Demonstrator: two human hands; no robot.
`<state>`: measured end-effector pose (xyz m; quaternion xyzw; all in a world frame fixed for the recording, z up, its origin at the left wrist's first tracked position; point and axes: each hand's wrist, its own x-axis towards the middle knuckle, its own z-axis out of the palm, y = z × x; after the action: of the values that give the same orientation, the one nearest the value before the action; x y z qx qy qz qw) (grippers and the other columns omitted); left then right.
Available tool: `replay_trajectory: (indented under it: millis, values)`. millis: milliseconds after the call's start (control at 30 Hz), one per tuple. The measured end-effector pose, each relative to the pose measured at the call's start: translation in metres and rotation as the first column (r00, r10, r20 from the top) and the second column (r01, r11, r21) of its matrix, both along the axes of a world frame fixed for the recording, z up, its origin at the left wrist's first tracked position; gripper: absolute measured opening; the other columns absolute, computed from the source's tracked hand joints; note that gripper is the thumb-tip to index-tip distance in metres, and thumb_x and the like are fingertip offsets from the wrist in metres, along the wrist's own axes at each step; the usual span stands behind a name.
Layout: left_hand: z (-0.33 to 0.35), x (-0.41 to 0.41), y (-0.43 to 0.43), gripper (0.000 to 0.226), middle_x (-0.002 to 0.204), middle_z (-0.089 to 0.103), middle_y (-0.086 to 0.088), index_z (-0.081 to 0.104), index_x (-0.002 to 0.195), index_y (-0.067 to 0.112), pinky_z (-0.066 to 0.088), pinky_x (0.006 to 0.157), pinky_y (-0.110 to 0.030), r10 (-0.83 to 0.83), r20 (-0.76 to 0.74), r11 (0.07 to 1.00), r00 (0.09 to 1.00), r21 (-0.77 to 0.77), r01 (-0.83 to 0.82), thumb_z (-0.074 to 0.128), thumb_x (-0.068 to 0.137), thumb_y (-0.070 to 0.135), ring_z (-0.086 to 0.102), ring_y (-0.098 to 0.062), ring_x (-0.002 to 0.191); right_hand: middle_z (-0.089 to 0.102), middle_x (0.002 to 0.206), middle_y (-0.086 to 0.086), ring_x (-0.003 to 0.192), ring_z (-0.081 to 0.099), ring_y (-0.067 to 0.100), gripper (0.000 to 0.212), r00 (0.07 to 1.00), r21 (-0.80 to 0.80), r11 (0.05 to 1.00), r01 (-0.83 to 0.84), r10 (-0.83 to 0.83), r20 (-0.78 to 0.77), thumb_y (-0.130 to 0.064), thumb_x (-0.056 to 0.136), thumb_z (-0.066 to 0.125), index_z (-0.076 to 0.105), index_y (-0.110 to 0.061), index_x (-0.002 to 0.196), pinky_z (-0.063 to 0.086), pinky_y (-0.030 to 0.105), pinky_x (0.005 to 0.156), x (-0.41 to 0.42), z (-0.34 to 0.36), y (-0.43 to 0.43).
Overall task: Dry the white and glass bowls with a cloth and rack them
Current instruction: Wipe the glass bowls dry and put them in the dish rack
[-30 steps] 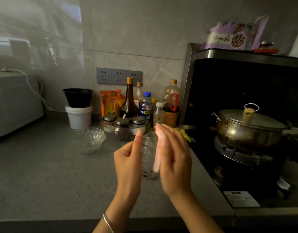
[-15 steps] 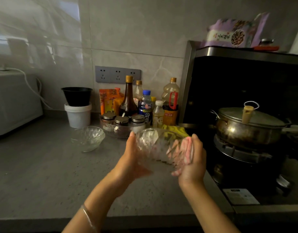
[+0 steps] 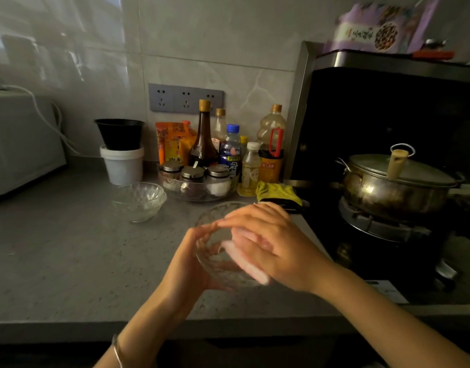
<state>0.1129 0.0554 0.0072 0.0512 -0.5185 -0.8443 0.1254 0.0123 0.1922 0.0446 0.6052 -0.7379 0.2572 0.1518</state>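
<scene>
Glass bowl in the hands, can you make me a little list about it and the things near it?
held bowl: glass bowl, held over the counter
left hand: grips the glass bowl from its left side
right hand: holds a pink cloth inside the glass bowl
other bowl: glass, upright on the counter, nobody touching it
stove side: pot with its lid on, sitting on the burner
rack: not in view
</scene>
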Motion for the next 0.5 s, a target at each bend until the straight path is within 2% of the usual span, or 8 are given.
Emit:
replay_trajectory:
  millis: [67, 133, 267, 333, 367, 400, 467, 500]
  values:
    - [-0.004, 0.002, 0.0, 0.042, 0.105, 0.071, -0.013, 0.061, 0.118, 0.019, 0.056, 0.058, -0.042, 0.033, -0.024, 0.999, 0.999, -0.005, -0.034, 0.031, 0.093, 0.036, 0.072, -0.026, 0.083, 0.045, 0.139, -0.018, 0.135, 0.029, -0.002, 0.044, 1.0, 0.077, 0.997, 0.012, -0.012, -0.001, -0.051, 0.098, 0.027, 0.049, -0.037, 0.133, 0.001, 0.025, 0.116, 0.001, -0.001, 0.004]
    - [-0.009, 0.004, -0.002, 0.043, 0.115, 0.068, -0.015, 0.058, 0.126, 0.022, 0.056, 0.062, -0.044, 0.021, -0.057, 1.0, 0.998, 0.022, -0.02, 0.038, 0.091, 0.038, 0.07, -0.031, 0.094, 0.042, 0.146, -0.013, 0.142, 0.022, 0.004, 0.047, 0.997, 0.162, 0.987, -0.013, 0.025, -0.073, -0.053, 0.098, 0.023, 0.05, -0.038, 0.133, -0.003, 0.026, 0.118, 0.003, -0.002, 0.011]
    - [-0.015, 0.006, -0.003, 0.061, 0.119, 0.068, -0.009, 0.054, 0.128, 0.027, 0.058, 0.064, -0.046, 0.12, -0.126, 0.993, 0.985, 0.024, -0.118, 0.044, 0.07, 0.04, 0.067, -0.033, 0.102, 0.047, 0.144, -0.003, 0.14, 0.031, 0.015, 0.053, 0.976, 0.337, 0.941, 0.009, 0.065, -0.208, -0.053, 0.1, 0.018, 0.048, -0.032, 0.138, 0.011, 0.035, 0.119, 0.009, -0.012, 0.022]
    - [-0.022, 0.005, 0.002, 0.065, 0.121, 0.067, -0.005, 0.055, 0.128, 0.031, 0.055, 0.078, -0.052, 0.238, -0.135, 0.971, 0.962, 0.006, -0.239, 0.051, 0.064, 0.042, 0.064, -0.031, 0.108, 0.053, 0.139, -0.003, 0.132, 0.042, 0.015, 0.053, 0.969, 0.34, 0.935, 0.1, -0.014, -0.246, -0.052, 0.101, 0.017, 0.049, -0.03, 0.137, 0.021, 0.037, 0.116, 0.019, -0.025, 0.021]
    - [-0.026, 0.003, 0.004, 0.065, 0.122, 0.067, -0.003, 0.057, 0.125, 0.034, 0.052, 0.085, -0.054, 0.299, -0.15, 0.951, 0.942, -0.035, -0.307, 0.052, 0.062, 0.047, 0.063, -0.029, 0.111, 0.053, 0.139, -0.004, 0.131, 0.044, 0.014, 0.055, 0.965, 0.306, 0.942, 0.141, -0.063, -0.253, -0.055, 0.1, 0.017, 0.049, -0.03, 0.137, 0.021, 0.036, 0.114, 0.028, -0.031, 0.018]
    - [-0.029, 0.001, 0.007, 0.061, 0.123, 0.066, -0.003, 0.059, 0.121, 0.037, 0.049, 0.091, -0.056, 0.348, -0.172, 0.927, 0.921, -0.08, -0.366, 0.051, 0.062, 0.052, 0.062, -0.027, 0.114, 0.048, 0.144, -0.006, 0.135, 0.039, 0.012, 0.058, 0.974, 0.295, 0.942, 0.158, -0.1, -0.201, -0.06, 0.097, 0.019, 0.043, -0.031, 0.141, 0.015, 0.033, 0.114, 0.039, -0.034, 0.014]
    - [-0.03, -0.001, 0.013, 0.052, 0.128, 0.062, -0.007, 0.062, 0.116, 0.037, 0.043, 0.099, -0.058, 0.421, -0.216, 0.887, 0.881, -0.106, -0.45, 0.049, 0.069, 0.053, 0.059, -0.026, 0.118, 0.021, 0.156, -0.015, 0.145, 0.009, 0.002, 0.068, 0.996, 0.291, 0.954, 0.078, -0.085, 0.011, -0.068, 0.092, 0.028, 0.019, -0.036, 0.15, -0.002, 0.02, 0.112, 0.059, -0.036, 0.006]
    - [-0.03, -0.001, 0.014, 0.046, 0.131, 0.058, -0.01, 0.064, 0.113, 0.038, 0.041, 0.101, -0.058, 0.433, -0.236, 0.879, 0.87, -0.103, -0.466, 0.049, 0.072, 0.051, 0.057, -0.028, 0.12, 0.009, 0.157, -0.02, 0.144, -0.003, -0.004, 0.072, 0.994, 0.299, 0.954, 0.012, -0.045, 0.104, -0.067, 0.091, 0.034, 0.01, -0.037, 0.151, -0.009, 0.014, 0.109, 0.063, -0.037, 0.004]
